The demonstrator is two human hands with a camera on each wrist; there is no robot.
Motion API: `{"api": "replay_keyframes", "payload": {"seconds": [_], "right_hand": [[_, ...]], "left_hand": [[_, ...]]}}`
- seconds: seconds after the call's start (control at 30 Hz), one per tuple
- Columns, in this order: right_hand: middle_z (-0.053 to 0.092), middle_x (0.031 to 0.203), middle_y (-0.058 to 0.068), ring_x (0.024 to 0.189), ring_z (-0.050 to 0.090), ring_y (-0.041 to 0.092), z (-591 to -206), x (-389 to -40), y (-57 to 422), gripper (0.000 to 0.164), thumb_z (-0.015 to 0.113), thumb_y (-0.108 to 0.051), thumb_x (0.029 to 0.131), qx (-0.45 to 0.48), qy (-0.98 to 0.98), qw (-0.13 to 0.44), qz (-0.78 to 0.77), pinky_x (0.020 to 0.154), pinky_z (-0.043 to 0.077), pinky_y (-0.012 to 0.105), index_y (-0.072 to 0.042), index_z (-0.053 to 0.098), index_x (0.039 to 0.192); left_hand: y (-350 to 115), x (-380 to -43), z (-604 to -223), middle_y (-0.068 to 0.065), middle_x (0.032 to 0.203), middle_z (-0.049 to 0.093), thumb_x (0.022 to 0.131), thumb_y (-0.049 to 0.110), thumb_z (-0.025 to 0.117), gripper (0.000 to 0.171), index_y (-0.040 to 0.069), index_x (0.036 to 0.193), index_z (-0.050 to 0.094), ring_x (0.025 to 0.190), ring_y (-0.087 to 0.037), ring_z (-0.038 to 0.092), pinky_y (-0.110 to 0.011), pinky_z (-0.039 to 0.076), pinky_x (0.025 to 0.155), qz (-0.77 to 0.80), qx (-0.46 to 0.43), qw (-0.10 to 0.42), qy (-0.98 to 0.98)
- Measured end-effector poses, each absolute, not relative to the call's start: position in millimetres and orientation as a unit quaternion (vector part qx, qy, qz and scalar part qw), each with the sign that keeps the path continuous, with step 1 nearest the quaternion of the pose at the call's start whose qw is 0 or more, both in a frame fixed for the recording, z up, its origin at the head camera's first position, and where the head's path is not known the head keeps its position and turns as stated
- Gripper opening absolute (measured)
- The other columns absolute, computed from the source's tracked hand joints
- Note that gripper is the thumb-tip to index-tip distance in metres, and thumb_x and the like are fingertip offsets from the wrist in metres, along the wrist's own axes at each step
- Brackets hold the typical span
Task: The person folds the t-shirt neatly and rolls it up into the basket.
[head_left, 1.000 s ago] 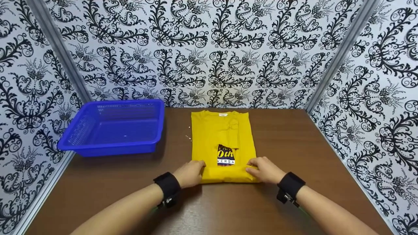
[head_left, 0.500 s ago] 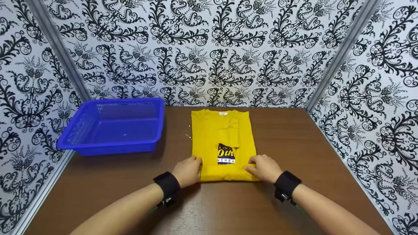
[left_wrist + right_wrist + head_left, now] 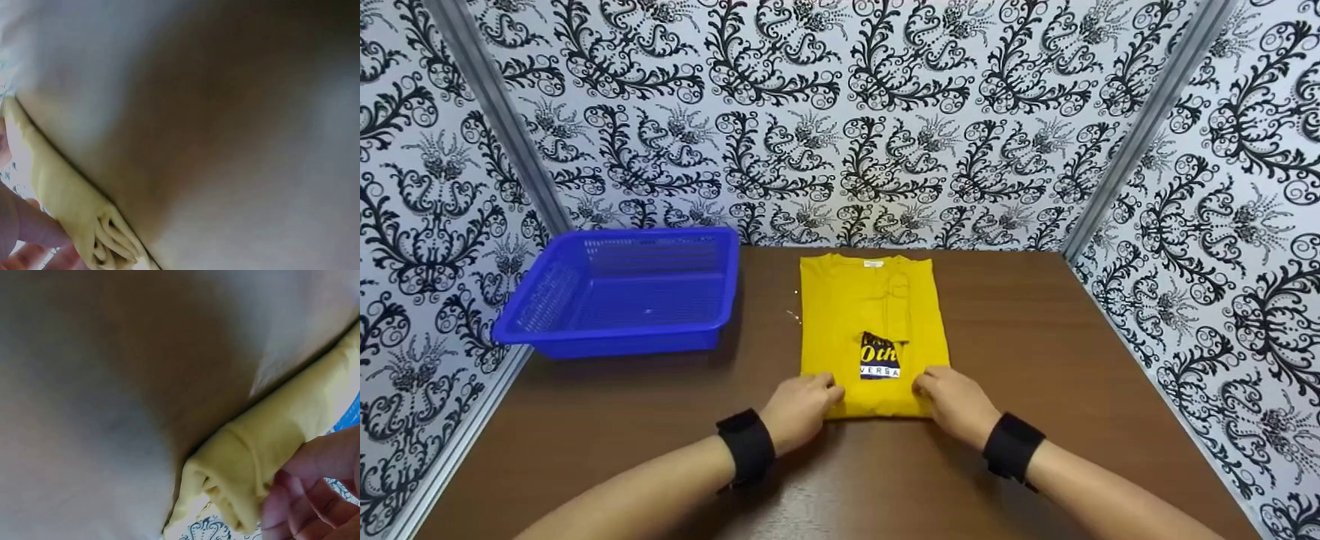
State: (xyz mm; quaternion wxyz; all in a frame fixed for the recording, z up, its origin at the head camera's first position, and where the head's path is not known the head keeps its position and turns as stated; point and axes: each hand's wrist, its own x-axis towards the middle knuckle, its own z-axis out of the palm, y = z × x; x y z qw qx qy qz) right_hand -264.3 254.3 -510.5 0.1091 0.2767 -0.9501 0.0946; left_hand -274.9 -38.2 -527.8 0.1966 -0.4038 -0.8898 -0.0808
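Observation:
A yellow T-shirt [image 3: 840, 315] with a dark printed patch lies folded into a long panel, neck toward the back wall. Its near end is turned up into a thick roll. My left hand [image 3: 799, 412] grips the left end of that roll, fingers bent over the top. At the right end, my right hand [image 3: 958, 405] pinches the cloth between thumb and fingers. Layered folds show at the end of the rolled T-shirt [image 3: 73, 180] in the left wrist view. From the right wrist, thumb and fingertips are seen pressed to the rolled T-shirt [image 3: 275, 422].
A blue plastic basket [image 3: 611, 337] stands on the brown table [image 3: 1020, 322] at the back left. Patterned walls [image 3: 885, 150] enclose the table at the back and both sides. Small light specks lie just left of the shirt.
Both hands have moved slightly inward along the roll, the left to the right and the right to the left. The shirt and basket stay in place.

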Motion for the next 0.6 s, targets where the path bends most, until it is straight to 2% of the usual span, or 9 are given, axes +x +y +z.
{"api": "replay_keyframes", "payload": {"seconds": [0.17, 0.27, 0.4, 0.6], "right_hand": [[0.067, 0.103, 0.005, 0.096, 0.063, 0.023, -514, -257, 255, 0.029, 0.067, 0.001, 0.084, 0.286, -0.951, 0.095, 0.072, 0.087, 0.053, 0.039, -0.009, 0.071, 0.110], [0.067, 0.114, 0.009, 0.104, 0.062, 0.026, -516, -254, 256, 0.040, 0.065, -0.002, 0.081, 0.284, -0.954, 0.072, 0.063, 0.093, 0.051, 0.043, -0.008, 0.068, 0.121], [0.065, 0.122, 0.013, 0.110, 0.061, 0.029, -518, -254, 255, 0.047, 0.064, -0.005, 0.082, 0.274, -0.959, 0.048, 0.050, 0.097, 0.049, 0.046, -0.008, 0.063, 0.129], [0.065, 0.124, 0.014, 0.114, 0.062, 0.030, -518, -260, 254, 0.044, 0.064, -0.003, 0.088, 0.260, -0.965, 0.032, 0.029, 0.098, 0.049, 0.046, -0.008, 0.060, 0.132]], "left_hand": [[-39, -263, -531, -0.003, 0.094, 0.063, 0.082, 0.023, 0.071, 0.028, 0.019, 0.109, 0.064, 0.070, -0.023, 0.061, -0.039, 0.051, 0.053, -0.062, -0.402, 0.184, -0.895], [-39, -261, -528, -0.004, 0.096, 0.062, 0.085, 0.021, 0.068, 0.031, 0.020, 0.115, 0.062, 0.073, -0.025, 0.062, -0.041, 0.052, 0.054, -0.047, -0.407, 0.163, -0.898], [-38, -264, -523, -0.006, 0.092, 0.062, 0.082, 0.018, 0.070, 0.033, 0.017, 0.114, 0.060, 0.074, -0.025, 0.062, -0.040, 0.053, 0.056, -0.036, -0.414, 0.135, -0.900], [-33, -271, -519, -0.006, 0.085, 0.063, 0.080, 0.019, 0.075, 0.035, 0.014, 0.110, 0.058, 0.070, -0.025, 0.062, -0.040, 0.053, 0.057, -0.034, -0.411, 0.111, -0.904]]}}
